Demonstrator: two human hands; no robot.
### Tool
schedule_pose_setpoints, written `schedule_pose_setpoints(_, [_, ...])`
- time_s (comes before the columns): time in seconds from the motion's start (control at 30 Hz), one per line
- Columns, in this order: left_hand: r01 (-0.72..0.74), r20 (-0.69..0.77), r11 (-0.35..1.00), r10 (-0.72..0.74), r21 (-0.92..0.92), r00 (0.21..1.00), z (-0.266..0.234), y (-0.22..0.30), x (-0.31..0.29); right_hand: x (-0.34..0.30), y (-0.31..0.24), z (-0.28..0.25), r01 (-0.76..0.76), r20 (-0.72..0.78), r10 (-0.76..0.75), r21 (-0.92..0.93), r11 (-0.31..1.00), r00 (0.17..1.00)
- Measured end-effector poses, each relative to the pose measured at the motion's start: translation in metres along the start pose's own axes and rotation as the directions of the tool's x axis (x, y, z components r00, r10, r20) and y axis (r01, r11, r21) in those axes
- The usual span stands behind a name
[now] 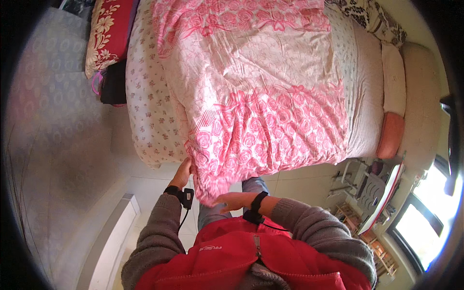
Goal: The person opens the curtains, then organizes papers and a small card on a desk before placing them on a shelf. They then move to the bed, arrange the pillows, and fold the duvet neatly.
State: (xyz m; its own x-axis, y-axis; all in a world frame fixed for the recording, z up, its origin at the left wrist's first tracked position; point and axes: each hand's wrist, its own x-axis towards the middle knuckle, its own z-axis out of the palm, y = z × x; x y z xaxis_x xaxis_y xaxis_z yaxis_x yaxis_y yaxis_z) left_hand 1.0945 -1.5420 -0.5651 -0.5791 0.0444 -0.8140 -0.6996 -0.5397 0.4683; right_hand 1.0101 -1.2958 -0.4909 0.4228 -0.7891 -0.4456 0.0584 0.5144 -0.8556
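Observation:
A pink and white rose-patterned quilt (270, 116) lies wrinkled over the bed, its near corner bunched and hanging over the edge towards me. At the left side of that corner, my left hand (182, 175) is closed on the quilt's edge, with the fingertips partly hidden by cloth. My right hand (234, 201) is at the lower right of the hanging corner, fingers stretched out against the fabric and thumb apart. The cloth between the two hands is slightly blurred. Beneath the quilt is a pale floral bed sheet (147, 111).
A red flowered pillow (108, 36) and a dark bundle (114, 83) lie at the bed's far left. On the right are an orange cushion (390, 135), a folding rack (372, 193) and a window (418, 222). A low white ledge (108, 241) stands at lower left.

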Motion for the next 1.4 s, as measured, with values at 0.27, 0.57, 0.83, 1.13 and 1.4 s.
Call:
schedule_pose_setpoints(0.27, [-0.124,-0.259,0.929,0.223,0.349,0.940,0.069,-0.020,0.039,-0.169,0.142,-0.014,-0.398,-0.739,0.560,0.417,0.817,0.375])
schedule_pose_setpoints(0.57, [-0.057,-0.449,0.998,0.051,0.001,0.892,0.011,0.041,-0.072,-0.420,0.295,-0.075,-0.310,-0.811,0.283,0.482,0.820,-0.512])
schedule_pose_setpoints(0.83, [0.213,-0.547,0.968,-0.252,-0.135,0.799,-0.009,0.011,-0.033,-0.486,0.408,-0.117,-0.302,-0.779,0.494,0.612,0.730,-0.385])
schedule_pose_setpoints(1.13, [0.103,-0.363,0.795,0.153,0.597,0.919,0.051,-0.011,-0.051,-0.499,0.378,-0.081,0.357,-0.812,0.568,0.495,0.792,-0.133])
schedule_pose_setpoints(1.4, [0.170,-0.541,0.941,0.015,0.292,0.841,0.051,0.060,-0.095,-0.407,0.426,0.039,0.437,-0.451,0.867,0.750,0.496,-0.210])
